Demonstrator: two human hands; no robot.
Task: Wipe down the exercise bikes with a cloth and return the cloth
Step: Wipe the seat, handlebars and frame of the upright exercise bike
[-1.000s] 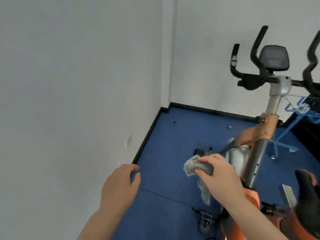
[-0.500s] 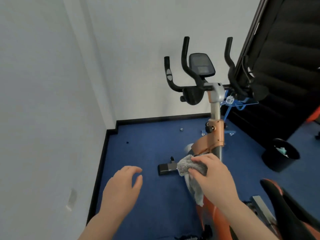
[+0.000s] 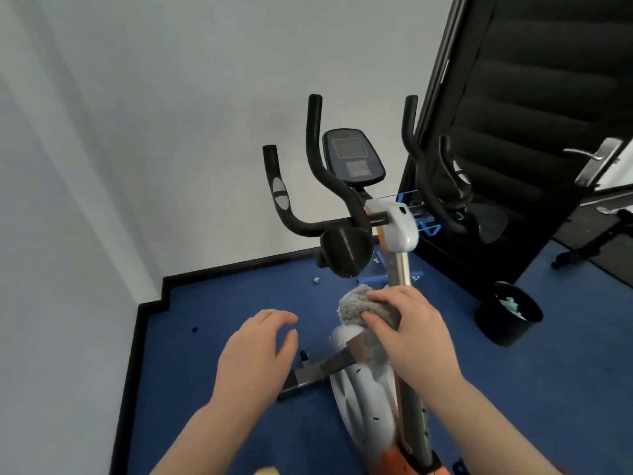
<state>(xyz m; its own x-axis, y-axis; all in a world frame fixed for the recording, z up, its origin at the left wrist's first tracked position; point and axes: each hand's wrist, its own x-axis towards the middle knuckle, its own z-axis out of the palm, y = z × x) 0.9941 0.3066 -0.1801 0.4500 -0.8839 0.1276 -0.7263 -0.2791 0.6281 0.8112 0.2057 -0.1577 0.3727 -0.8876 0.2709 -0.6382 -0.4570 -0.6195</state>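
An exercise bike [image 3: 399,231] with black handlebars, a grey console and a silver upright post stands in front of me on blue carpet. My right hand [image 3: 411,332] grips a grey fluffy cloth [image 3: 356,306] and presses it against the post below the handlebars; a corner of the cloth hangs down. My left hand [image 3: 255,354] hovers to the left of the post, fingers apart and holding nothing. The bike's white flywheel cover and orange frame show below my hands.
White walls close the corner at left and behind. A black padded door [image 3: 534,108] with a metal handle stands open at right. A black bin [image 3: 507,315] sits on the carpet right of the bike. A blue metal stand [image 3: 423,228] is behind the post.
The view swung right and closer to the bike, so the handlebars now sit centred. My right hand with the cloth has moved up the post. My left hand stays open beside it.
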